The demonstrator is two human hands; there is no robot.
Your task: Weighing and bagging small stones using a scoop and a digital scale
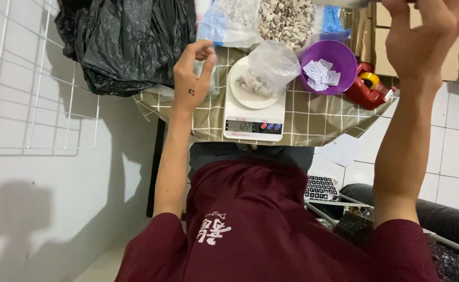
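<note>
Pebble bag (267, 70) on scale (254, 112); right hand (423, 31) cut off.

The fingers of the right hand (423, 26) are cut off by the top edge, so whatever is gripped cannot be told. The far part of the pebble bag (284, 18) is cropped too. The table (313, 122) legs are hidden by the cloth.

One head-worn camera looks steeply down from close above, past the person's chest, at the left hand (193, 78) and raised right hand (423, 31).
</note>
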